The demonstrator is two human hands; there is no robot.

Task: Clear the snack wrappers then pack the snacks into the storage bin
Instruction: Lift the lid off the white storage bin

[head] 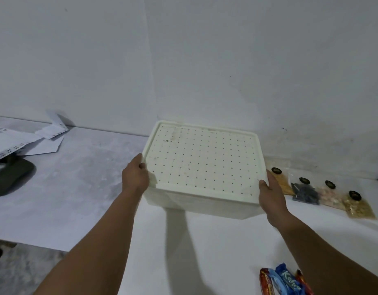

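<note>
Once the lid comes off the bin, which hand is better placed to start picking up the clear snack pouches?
Probably the right hand. It grips the lid at the corner beside the clear pouches lined along the wall; the left hand holds the far side, with the storage bin between.

My storage bin, cream-white with its dotted, perforated lid closed on top, is sitting against the wall. Four clear snack pouches with dark round labels are lying in a row just to its right, while wrapped chocolate bars, red and blue, are resting nearer me.
</note>
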